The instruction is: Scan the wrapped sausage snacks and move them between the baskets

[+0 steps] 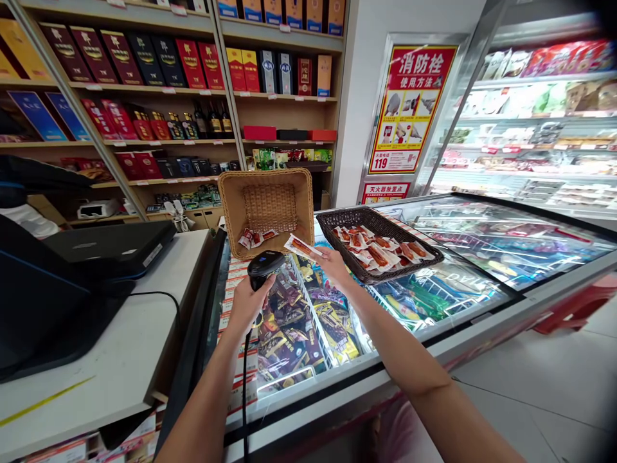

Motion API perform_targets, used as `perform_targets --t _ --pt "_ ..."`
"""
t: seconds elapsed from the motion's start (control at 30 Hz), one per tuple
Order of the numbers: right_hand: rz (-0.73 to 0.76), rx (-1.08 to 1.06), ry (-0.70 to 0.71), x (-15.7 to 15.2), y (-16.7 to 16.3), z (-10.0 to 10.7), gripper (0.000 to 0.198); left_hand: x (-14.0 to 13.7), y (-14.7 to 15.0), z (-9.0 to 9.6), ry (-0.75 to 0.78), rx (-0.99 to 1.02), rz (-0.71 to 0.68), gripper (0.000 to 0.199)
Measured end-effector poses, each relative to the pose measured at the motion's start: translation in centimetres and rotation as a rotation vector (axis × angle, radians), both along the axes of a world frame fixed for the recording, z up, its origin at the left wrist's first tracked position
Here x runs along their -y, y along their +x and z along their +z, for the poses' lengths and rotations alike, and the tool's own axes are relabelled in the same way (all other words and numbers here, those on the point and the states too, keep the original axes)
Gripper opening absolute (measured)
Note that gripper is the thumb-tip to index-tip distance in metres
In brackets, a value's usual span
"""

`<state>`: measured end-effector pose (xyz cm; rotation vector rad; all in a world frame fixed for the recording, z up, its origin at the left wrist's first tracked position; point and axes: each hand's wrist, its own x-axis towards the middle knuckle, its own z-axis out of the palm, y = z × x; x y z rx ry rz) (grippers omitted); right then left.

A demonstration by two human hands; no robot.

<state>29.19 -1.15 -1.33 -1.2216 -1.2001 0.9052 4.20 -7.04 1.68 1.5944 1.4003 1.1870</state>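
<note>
My left hand [248, 301] is wrapped round the handle of a black barcode scanner [266, 263], whose cable hangs down over the freezer's near edge. In my right hand [332, 262] is a packaged sausage [301, 245] in a clear and white wrapper, pinched at its right end. The sausage is just right of the scanner's head, in front of a tan wicker basket [226, 206]. That basket is tipped toward me, with a few small packets [255, 238] in it. To the right, a dark brown woven basket [332, 222] holds several packaged sausages [380, 254].
Both baskets rest on a glass-topped chest freezer [463, 302] filled with packaged goods. At left a white counter [110, 347] carries a black checkout machine [43, 289]. Shelves of boxed bottles [159, 61] stand behind, a lit display fridge [540, 116] at right, and a red stool [573, 308] beyond the freezer.
</note>
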Motion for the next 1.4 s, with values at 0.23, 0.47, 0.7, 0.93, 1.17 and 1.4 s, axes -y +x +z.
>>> perform_targets --t 0.23,0.47,0.7,0.93,1.17,1.4 --pt "0.010 0.029 0.026 0.2 0.2 0.1 0.035 0.2 0.2 0.1 -0.006 0.007 0.005 0.046" --pt "-0.023 0.090 0.034 -0.3 0.0 -0.3 0.036 -0.3 0.0 -0.4 -0.008 0.034 0.014 0.046" --pt "-0.426 0.656 -0.039 1.0 1.9 2.8 0.033 -0.6 -1.3 1.0 -0.037 0.309 0.142 0.050" --pt "-0.918 0.938 -0.217 2.9 7.8 4.8 0.035 -1.7 -6.1 3.0 0.012 0.616 0.504 0.048" --pt "-0.964 0.945 0.187 2.6 5.0 4.4 0.037 -2.3 -9.2 2.3 -0.005 0.737 0.714 0.036" --pt "-0.195 1.042 0.133 -4.9 -10.5 5.2 0.031 -2.5 -8.2 0.8 -0.005 0.728 0.624 0.044"
